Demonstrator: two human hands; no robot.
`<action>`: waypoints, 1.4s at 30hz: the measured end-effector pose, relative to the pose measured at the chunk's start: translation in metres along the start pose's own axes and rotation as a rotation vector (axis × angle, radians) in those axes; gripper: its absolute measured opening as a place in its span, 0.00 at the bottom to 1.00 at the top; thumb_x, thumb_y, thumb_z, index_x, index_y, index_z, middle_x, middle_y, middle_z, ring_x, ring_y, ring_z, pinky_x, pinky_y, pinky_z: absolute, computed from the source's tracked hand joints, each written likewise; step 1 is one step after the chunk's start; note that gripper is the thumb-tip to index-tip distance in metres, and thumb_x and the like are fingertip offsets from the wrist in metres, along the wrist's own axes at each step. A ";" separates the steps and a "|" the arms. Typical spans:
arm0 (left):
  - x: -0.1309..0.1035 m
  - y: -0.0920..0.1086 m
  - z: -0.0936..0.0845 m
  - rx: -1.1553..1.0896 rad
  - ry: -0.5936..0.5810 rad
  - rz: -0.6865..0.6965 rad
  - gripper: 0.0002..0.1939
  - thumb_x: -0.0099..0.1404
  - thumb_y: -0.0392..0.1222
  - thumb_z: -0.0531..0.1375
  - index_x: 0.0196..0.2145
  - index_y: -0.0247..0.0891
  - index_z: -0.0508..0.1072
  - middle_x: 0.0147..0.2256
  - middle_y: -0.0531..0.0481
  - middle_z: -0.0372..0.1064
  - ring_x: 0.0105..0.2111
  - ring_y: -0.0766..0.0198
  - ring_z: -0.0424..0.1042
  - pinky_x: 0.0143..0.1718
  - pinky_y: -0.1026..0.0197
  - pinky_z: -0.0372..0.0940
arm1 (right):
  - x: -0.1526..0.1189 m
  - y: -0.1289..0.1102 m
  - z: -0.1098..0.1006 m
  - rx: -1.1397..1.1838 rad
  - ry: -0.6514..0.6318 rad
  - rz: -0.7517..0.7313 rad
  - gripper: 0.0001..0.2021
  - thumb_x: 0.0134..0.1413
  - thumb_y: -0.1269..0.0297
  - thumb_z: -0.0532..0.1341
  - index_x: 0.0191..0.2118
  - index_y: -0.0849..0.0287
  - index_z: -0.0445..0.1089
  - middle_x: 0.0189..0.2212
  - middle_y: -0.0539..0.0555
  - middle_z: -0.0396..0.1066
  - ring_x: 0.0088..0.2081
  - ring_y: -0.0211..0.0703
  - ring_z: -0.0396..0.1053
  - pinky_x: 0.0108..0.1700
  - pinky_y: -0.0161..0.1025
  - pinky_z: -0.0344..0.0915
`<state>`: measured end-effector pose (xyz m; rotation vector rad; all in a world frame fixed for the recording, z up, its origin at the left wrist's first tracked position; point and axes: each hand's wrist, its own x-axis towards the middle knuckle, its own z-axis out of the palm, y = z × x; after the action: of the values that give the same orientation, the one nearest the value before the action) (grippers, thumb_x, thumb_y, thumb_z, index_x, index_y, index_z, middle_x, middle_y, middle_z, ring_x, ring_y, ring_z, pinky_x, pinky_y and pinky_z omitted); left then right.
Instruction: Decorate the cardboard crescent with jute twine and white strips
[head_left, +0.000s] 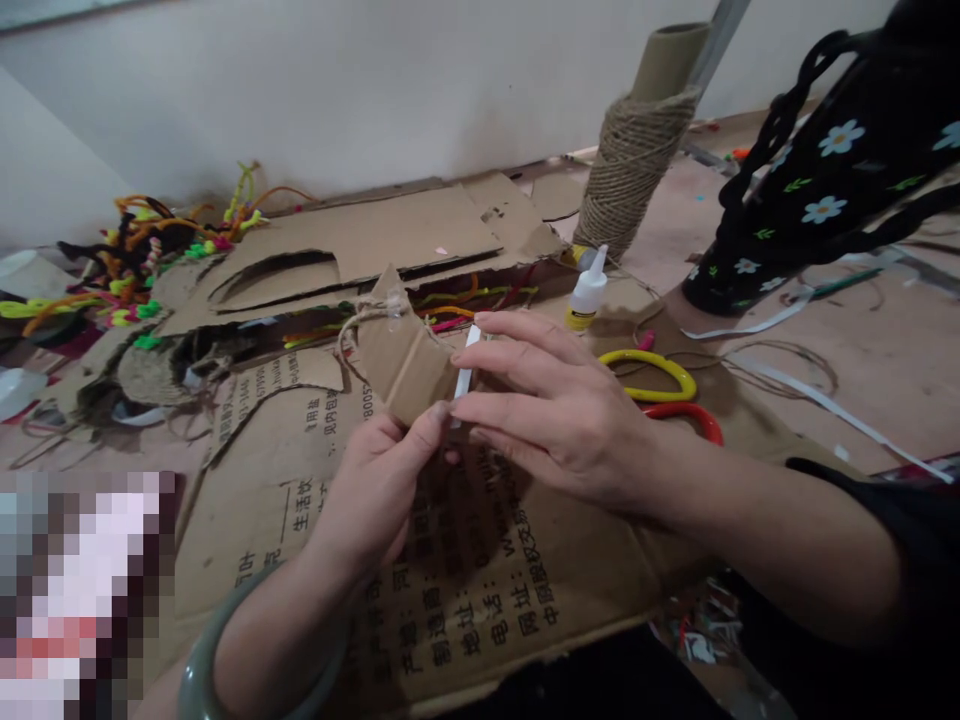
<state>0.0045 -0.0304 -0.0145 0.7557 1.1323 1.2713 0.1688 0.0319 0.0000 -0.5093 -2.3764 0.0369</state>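
My left hand point(386, 475), with a green bangle point(206, 640) on its wrist, pinches the lower edge of a small cut cardboard piece point(409, 370). Twine point(352, 345) is attached to that piece near its pointed top. Along the piece's right edge stands a narrow white strip point(467, 362). The fingers of my right hand point(559, 410) press on this strip at its top and bottom. Beneath both hands lies a large printed cardboard sheet point(300, 520).
Behind are a glue bottle point(587, 295), a twine roll point(637, 165) and a flowered black bottle point(817, 190). Yellow and red scissor handles point(660, 375) lie right of my right hand. Colourful pipe cleaners point(150, 250) and a cut cardboard panel point(405, 235) are at the back left.
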 end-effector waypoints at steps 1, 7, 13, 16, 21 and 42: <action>0.000 0.000 0.001 -0.024 0.004 0.004 0.07 0.58 0.42 0.62 0.32 0.37 0.77 0.28 0.52 0.74 0.25 0.72 0.68 0.28 0.70 0.64 | -0.001 -0.001 0.001 -0.014 -0.021 0.000 0.09 0.57 0.66 0.56 0.41 0.50 0.72 0.49 0.52 0.69 0.58 0.48 0.57 0.60 0.48 0.55; -0.001 0.005 0.000 -0.097 -0.005 0.002 0.10 0.62 0.45 0.58 0.38 0.40 0.76 0.34 0.49 0.75 0.30 0.65 0.72 0.33 0.62 0.68 | -0.002 0.002 0.001 -0.026 -0.039 -0.067 0.10 0.57 0.67 0.56 0.41 0.50 0.72 0.50 0.52 0.68 0.59 0.49 0.57 0.60 0.51 0.54; -0.004 0.007 -0.005 -0.069 -0.025 -0.047 0.09 0.59 0.38 0.59 0.24 0.35 0.77 0.24 0.49 0.74 0.28 0.66 0.72 0.36 0.64 0.68 | 0.000 0.009 0.001 0.031 0.018 -0.031 0.07 0.56 0.68 0.57 0.37 0.57 0.73 0.49 0.55 0.69 0.57 0.51 0.58 0.57 0.53 0.59; -0.006 0.006 -0.005 -0.046 -0.025 -0.027 0.11 0.60 0.36 0.58 0.21 0.36 0.76 0.21 0.52 0.71 0.25 0.69 0.70 0.35 0.66 0.68 | 0.000 0.011 0.003 0.081 0.037 -0.028 0.07 0.55 0.69 0.57 0.35 0.59 0.73 0.46 0.57 0.70 0.56 0.49 0.60 0.56 0.50 0.61; -0.009 0.002 -0.003 0.007 -0.045 -0.014 0.09 0.62 0.37 0.58 0.28 0.37 0.78 0.23 0.51 0.72 0.25 0.69 0.70 0.32 0.66 0.67 | 0.002 0.009 0.004 0.124 0.072 -0.016 0.06 0.56 0.69 0.57 0.33 0.61 0.72 0.39 0.56 0.71 0.49 0.45 0.65 0.53 0.47 0.63; -0.019 0.005 -0.001 0.552 0.057 0.109 0.11 0.61 0.45 0.58 0.34 0.36 0.77 0.29 0.50 0.75 0.33 0.61 0.72 0.37 0.61 0.66 | 0.003 0.006 0.005 0.121 0.069 0.029 0.07 0.54 0.69 0.58 0.29 0.63 0.72 0.34 0.56 0.71 0.45 0.45 0.66 0.51 0.44 0.64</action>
<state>0.0039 -0.0484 -0.0061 1.2067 1.5311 1.0776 0.1653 0.0391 -0.0030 -0.4796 -2.2828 0.1724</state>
